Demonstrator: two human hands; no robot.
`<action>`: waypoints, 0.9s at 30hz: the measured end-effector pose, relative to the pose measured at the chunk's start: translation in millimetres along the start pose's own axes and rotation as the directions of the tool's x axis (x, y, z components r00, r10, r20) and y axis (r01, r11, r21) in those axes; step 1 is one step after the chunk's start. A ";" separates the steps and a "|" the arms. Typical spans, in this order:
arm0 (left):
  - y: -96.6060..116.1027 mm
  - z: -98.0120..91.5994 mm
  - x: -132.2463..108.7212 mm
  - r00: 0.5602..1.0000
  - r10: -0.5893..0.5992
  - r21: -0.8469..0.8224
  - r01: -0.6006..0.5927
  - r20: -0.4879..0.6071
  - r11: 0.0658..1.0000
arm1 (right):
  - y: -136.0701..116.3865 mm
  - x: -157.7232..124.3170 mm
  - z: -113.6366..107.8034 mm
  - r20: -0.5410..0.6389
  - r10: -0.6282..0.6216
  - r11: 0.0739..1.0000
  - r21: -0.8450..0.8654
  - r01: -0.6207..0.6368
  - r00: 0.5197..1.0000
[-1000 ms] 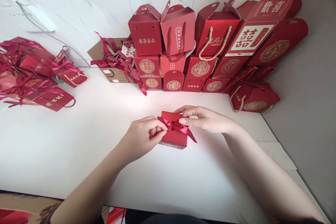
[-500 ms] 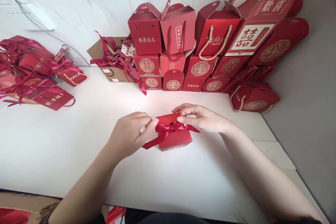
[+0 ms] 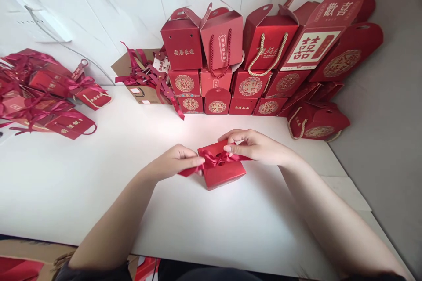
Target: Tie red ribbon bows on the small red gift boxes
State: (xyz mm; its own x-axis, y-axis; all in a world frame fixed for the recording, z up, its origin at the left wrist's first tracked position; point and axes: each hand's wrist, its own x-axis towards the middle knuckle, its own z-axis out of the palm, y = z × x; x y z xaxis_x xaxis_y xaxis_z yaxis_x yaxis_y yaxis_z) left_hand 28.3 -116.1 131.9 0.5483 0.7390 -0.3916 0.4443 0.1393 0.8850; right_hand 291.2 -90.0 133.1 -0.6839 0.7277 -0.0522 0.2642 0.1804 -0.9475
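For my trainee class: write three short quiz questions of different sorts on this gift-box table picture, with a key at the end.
1. True or false: the small red box lies on the white table.
2. What do the left hand and right hand pinch? A ribbon, B rope handle, C scissors.
3. Fill in: the pile of red boxes stands against the ____.
Key: 1 true; 2 A; 3 wall.

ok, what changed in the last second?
The left hand drew a tail of the ribbon out leftward, then came back toward the small red box; it pinches that tail now. The box has turned, a corner now toward the camera. The right hand kept its pinch on the ribbon above the box. The stacked boxes at the wall stayed put.
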 end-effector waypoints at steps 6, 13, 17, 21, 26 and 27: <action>-0.2 -10.6 -2.7 1.000 0.008 0.028 -0.008 -0.001 1.000 | -4.3 -3.1 -2.1 -0.040 -0.004 0.998 -0.062 0.001 0.999; 5.3 -7.0 -7.3 0.977 -0.106 0.082 0.092 0.184 0.992 | 0.2 -4.1 -5.3 -0.024 0.068 0.989 -0.130 -0.071 0.997; 5.1 -5.8 -7.3 0.978 -0.107 0.075 0.095 0.179 0.993 | 2.4 -3.0 -6.2 0.010 0.053 0.989 -0.136 -0.051 0.999; 4.8 -5.7 -7.4 0.977 -0.111 0.075 0.099 0.180 0.992 | 5.3 -1.9 -7.3 0.039 0.013 0.990 -0.142 -0.007 0.999; 4.0 -5.8 -8.5 0.979 -0.110 0.084 0.097 0.174 0.992 | 6.7 -1.9 -7.2 0.068 -0.006 0.989 -0.144 0.016 0.998; 4.4 -5.8 -9.0 0.977 -0.114 0.089 0.099 0.180 0.991 | 6.0 -2.0 -6.7 0.064 -0.005 0.988 -0.152 0.014 0.998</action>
State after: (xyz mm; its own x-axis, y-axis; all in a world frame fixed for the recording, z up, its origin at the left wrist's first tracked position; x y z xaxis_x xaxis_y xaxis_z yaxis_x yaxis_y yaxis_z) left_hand 21.2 -118.3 140.8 0.6123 0.5876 -0.5290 0.5580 0.1528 0.8156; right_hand 298.7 -86.0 129.6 -0.7275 0.6828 -0.0680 0.3547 0.2894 -0.8891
